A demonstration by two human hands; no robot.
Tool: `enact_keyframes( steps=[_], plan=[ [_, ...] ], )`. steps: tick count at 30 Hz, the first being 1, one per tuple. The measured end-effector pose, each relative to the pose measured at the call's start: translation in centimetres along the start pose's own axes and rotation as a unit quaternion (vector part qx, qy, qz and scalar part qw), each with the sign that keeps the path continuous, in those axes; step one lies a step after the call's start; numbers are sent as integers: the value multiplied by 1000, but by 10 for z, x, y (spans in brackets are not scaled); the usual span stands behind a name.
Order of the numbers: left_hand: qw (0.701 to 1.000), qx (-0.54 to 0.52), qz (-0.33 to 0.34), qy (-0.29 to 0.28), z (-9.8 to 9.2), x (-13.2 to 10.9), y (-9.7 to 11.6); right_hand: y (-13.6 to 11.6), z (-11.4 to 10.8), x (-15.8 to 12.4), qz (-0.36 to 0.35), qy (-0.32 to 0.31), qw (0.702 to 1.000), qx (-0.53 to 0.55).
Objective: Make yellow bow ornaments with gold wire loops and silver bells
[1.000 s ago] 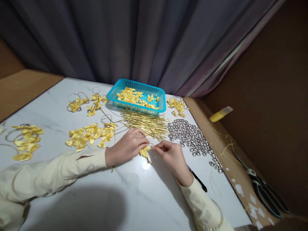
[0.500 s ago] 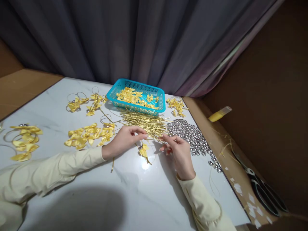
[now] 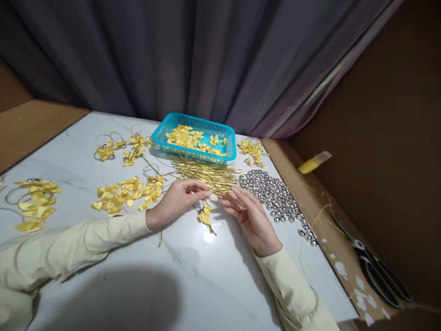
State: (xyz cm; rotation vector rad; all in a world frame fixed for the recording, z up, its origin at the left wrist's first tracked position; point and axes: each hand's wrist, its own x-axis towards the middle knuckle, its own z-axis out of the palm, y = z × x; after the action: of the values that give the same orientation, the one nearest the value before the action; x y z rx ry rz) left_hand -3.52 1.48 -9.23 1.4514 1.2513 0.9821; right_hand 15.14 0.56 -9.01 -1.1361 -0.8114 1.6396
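My left hand (image 3: 177, 201) rests on the white marble table (image 3: 193, 280) with its fingers pinched together on a thin gold wire. Just below its fingertips lies a small yellow ribbon bow (image 3: 206, 215) with a gold wire stem. My right hand (image 3: 250, 215) is open, palm partly up. Its stretched fingers touch the near edge of a pile of gold wires (image 3: 210, 177) and hold nothing.
A teal basket (image 3: 193, 156) of yellow bows stands at the back. Silver bells (image 3: 272, 193) are heaped to the right. Loose yellow bows (image 3: 124, 193) and bows on wire rings (image 3: 36, 202) lie to the left. Black scissors (image 3: 382, 276) and a yellow tube (image 3: 313, 163) lie on the brown ledge.
My right hand let go of the wire by the bow, moved up toward the gold wire pile and opened. The bow dropped onto the table. My left hand shifted slightly back.
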Motion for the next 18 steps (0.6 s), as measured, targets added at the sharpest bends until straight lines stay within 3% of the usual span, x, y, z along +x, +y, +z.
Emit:
enact_keyframes(
  steps=[13,18],
  plan=[
    [979,-154,-121,-49,-4,3,6,1,-3,2,51,-71,996,27],
    [954,-211,-175,-118,-8,5,5,1,-7,4,66,-86,994,32]
  ],
)
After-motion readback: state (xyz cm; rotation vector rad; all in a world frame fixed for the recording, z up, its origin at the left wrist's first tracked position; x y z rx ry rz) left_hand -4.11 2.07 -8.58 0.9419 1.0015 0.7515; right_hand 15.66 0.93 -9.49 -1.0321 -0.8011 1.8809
